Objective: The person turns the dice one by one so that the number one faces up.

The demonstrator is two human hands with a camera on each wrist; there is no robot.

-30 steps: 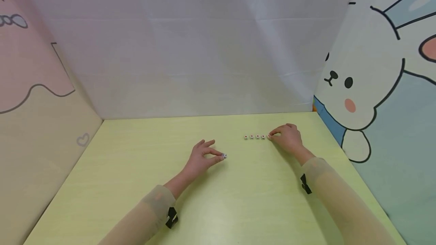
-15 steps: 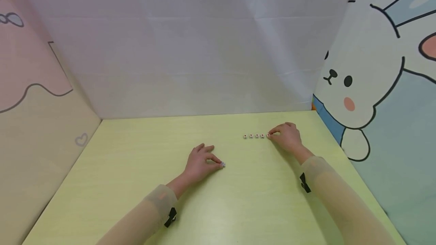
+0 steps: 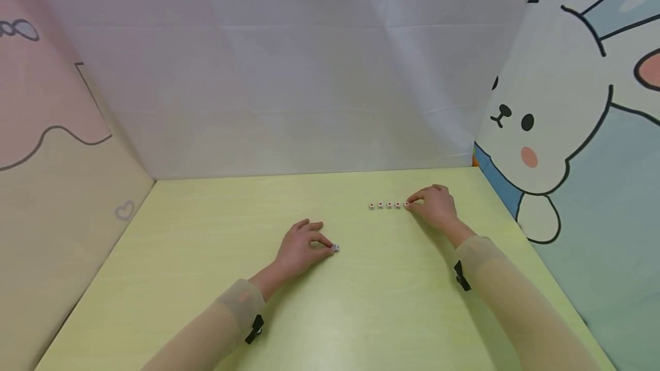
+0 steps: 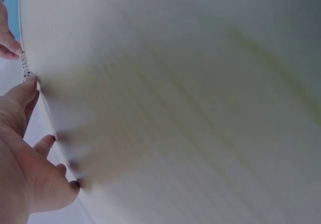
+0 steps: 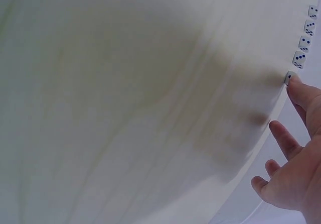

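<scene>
Several small white dice (image 3: 389, 205) stand in a short, spaced row toward the back right of the table, red dots facing up. At the row's right end, my right hand (image 3: 435, 206) pinches the last die (image 5: 289, 78) between thumb and forefinger. Nearer to me and left of the row, my left hand (image 3: 299, 251) pinches another die (image 3: 336, 248) with thumb and forefinger, its other fingers spread. Dark dots mark the dice sides in the right wrist view. From the left wrist, a line of dice (image 4: 23, 61) shows between both hands' fingertips.
The pale yellow-green table (image 3: 206, 302) runs back to a white cloth wall (image 3: 309, 102). A printed panel with a rabbit (image 3: 546, 130) borders it on the right, and a pink and cream panel (image 3: 57, 205) on the left.
My left hand has come down a little toward me and slightly left, still pinching its die. My right hand and the row of dice stay in place.
</scene>
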